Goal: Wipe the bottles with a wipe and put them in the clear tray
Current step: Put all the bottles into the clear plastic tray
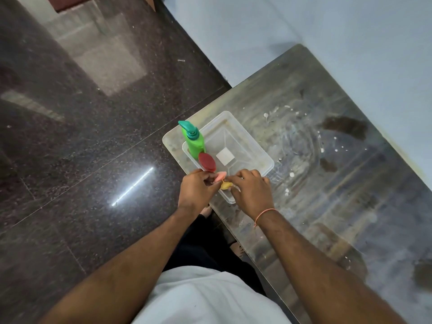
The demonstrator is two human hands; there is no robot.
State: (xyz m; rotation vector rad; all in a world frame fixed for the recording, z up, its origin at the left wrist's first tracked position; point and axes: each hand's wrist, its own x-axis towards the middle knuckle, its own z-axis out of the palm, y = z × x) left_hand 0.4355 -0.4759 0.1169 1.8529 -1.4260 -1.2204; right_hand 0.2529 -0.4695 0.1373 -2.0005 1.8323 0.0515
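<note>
Your two hands meet just below the centre of the frame, at the near corner of the clear plastic tray (pixel 261 157), which sits on the streaked grey tabletop (pixel 327 183).

Your left hand (pixel 198 187) has its fingers curled on a small bottle with a pink flip cap (pixel 221 176). The cap points up and to the right, toward the tray, so the bottle's long axis appears to run from your left palm toward the tray's interior. Most of its body is hidden.

Your right hand (pixel 253 191) lies immediately right of it, fingers bent over something yellow (pixel 225 185). It may be the wipe or part of the bottle; you cannot tell which, nor whether the hand actually grips it.

Up and left of your hands, a green pump bottle (pixel 195 143) and a red-capped bottle (pixel 207 161) stand along the tray's left side. The open tray floor lies up and right of the pink cap, nearer your right hand.
</note>
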